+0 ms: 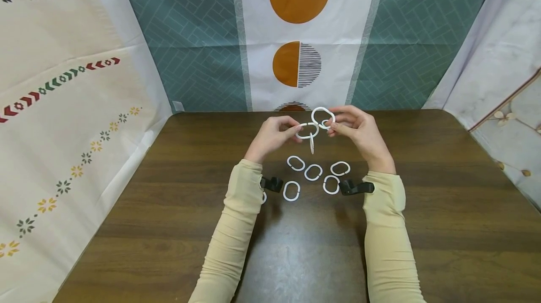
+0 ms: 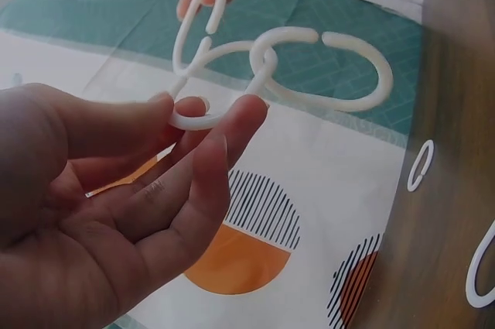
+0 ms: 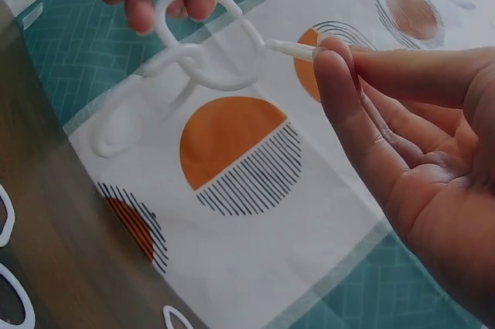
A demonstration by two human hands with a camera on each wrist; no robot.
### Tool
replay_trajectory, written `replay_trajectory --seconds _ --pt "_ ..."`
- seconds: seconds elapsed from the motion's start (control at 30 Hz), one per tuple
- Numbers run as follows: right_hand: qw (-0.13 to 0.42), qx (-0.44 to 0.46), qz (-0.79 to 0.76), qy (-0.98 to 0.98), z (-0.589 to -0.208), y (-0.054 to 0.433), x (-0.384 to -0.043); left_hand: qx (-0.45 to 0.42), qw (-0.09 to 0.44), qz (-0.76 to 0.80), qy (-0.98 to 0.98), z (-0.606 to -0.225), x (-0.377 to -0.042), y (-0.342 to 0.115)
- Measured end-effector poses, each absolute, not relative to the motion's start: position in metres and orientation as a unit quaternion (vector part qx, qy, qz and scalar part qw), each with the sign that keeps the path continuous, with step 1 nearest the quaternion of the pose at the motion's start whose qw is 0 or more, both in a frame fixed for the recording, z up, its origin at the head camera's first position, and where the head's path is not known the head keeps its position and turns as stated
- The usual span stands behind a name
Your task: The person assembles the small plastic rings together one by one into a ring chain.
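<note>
My left hand [image 1: 272, 137] pinches a white plastic chain link [image 2: 199, 122] between thumb and fingers, above the table. Through that link hangs a second white link [image 1: 312, 144], which dangles free. To the right, my right hand [image 1: 358, 134] holds another white link [image 1: 320, 109] between thumb and fingertips; the right wrist view shows this held link [image 3: 290, 49] nearly edge-on. Its far end meets the left hand's link, and I cannot tell whether the two are joined. A small gap shows in the dangling link [image 2: 384, 77].
On the brown wooden table [image 1: 190, 228] below the hands lie several loose white links, among them one link [image 1: 299, 190] near the left wrist and one [image 1: 325, 185] by the right wrist. Patterned cloth [image 1: 194, 58] hangs behind the table's far edge.
</note>
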State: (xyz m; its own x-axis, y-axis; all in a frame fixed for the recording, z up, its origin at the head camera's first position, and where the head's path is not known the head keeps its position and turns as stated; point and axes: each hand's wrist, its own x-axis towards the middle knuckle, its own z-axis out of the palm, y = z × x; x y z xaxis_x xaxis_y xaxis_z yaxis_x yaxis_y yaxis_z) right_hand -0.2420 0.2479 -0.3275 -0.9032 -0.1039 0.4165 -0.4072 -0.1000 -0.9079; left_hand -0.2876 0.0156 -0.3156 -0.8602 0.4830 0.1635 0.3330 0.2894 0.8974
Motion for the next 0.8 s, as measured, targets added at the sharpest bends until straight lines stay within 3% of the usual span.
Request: replay_trajectory --seconds 0.8 --pt "0.13 0.2 0.668 -0.705 -0.317 0.229 -0.239 0.274 0.055 0.507 0.815 -0.317 -0.289 0.02"
